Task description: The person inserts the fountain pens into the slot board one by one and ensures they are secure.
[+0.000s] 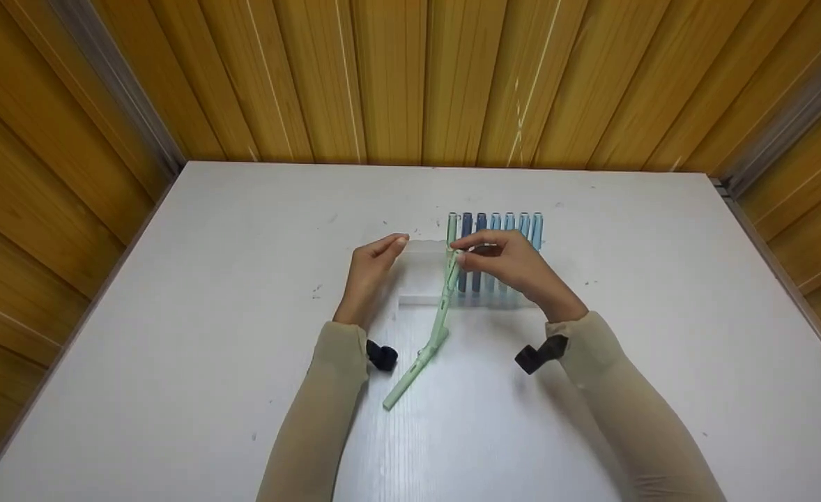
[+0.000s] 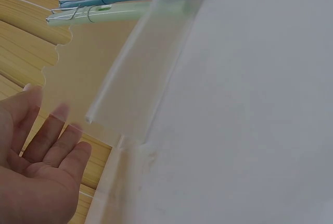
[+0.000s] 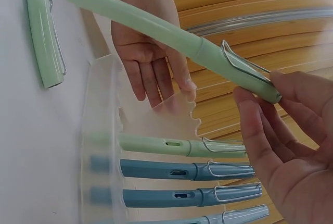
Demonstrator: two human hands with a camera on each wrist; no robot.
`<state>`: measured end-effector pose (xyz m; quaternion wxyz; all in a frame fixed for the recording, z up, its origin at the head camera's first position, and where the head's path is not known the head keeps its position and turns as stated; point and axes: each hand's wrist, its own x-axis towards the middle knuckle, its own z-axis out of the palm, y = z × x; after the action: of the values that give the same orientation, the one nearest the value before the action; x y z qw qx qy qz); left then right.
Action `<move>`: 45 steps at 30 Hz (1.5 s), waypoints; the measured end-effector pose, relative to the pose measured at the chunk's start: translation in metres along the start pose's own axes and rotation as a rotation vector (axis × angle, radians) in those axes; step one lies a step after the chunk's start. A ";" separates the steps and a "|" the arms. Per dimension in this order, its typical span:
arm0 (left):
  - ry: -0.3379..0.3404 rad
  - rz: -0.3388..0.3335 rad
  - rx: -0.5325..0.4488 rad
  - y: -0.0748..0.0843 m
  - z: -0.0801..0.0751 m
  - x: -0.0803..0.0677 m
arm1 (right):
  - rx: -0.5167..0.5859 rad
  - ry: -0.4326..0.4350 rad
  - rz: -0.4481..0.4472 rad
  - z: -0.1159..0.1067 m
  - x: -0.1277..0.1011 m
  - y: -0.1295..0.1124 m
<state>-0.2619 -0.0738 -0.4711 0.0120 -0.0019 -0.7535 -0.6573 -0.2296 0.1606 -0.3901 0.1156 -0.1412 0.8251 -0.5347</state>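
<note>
White table (image 1: 208, 293), matte with a few small specks, set in a corner of vertical wood-panel walls (image 1: 410, 77) with grey metal strips at the corners. Near the table's middle sits a clear frosted plastic pen tray (image 1: 421, 275) with a scalloped far edge; its right part holds a row of capped pens (image 1: 495, 230) lying side by side, one pale green at the left end, then dark blue, then lighter blue ones. Left part of the tray shows no pens. Right hand (image 1: 511, 268) pinches a pale green pen (image 1: 444, 307) at its clip end between thumb and fingertips, above the tray next to the green pen in the row; the pen slants down toward the person, its lower end over the near table. A second pale green pen (image 1: 410, 380) lies flat on the table just in front of the tray, between the two forearms. Left hand (image 1: 372, 268) holds nothing, fingers straight and relaxed, fingertips at the tray's far left edge; whether they actually touch it can't be told. Both arms in beige sleeves (image 1: 320, 404), with a black wrist mount on each.
</note>
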 end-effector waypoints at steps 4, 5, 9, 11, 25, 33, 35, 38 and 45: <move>0.002 -0.005 0.001 0.001 0.000 -0.001 | -0.015 0.036 -0.028 -0.001 0.004 -0.006; 0.002 -0.005 -0.001 0.000 0.001 -0.001 | -0.019 0.046 -0.029 -0.001 0.005 -0.007; 0.000 -0.006 -0.005 0.000 0.001 -0.001 | -0.042 0.073 -0.045 -0.001 0.010 -0.010; 0.000 -0.007 -0.009 0.000 0.000 0.000 | -0.058 0.089 -0.063 -0.001 0.012 -0.010; -0.015 -0.062 -0.005 0.001 -0.001 0.000 | -0.127 0.211 -0.177 0.000 0.021 -0.021; -0.007 -0.048 -0.005 0.002 0.000 0.000 | -0.121 0.241 -0.209 -0.001 0.024 -0.024; -0.004 -0.047 -0.012 0.002 0.000 -0.001 | -0.118 0.252 -0.221 -0.001 0.024 -0.024; 0.000 -0.044 -0.025 0.002 0.000 -0.001 | -0.122 0.266 -0.234 0.000 0.026 -0.023; -0.002 -0.039 -0.010 0.002 0.000 -0.001 | -0.182 0.278 -0.257 0.004 0.031 -0.019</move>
<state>-0.2604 -0.0733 -0.4689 -0.0016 0.0121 -0.7500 -0.6613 -0.2548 0.1391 -0.3749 -0.0817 -0.1800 0.8532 -0.4827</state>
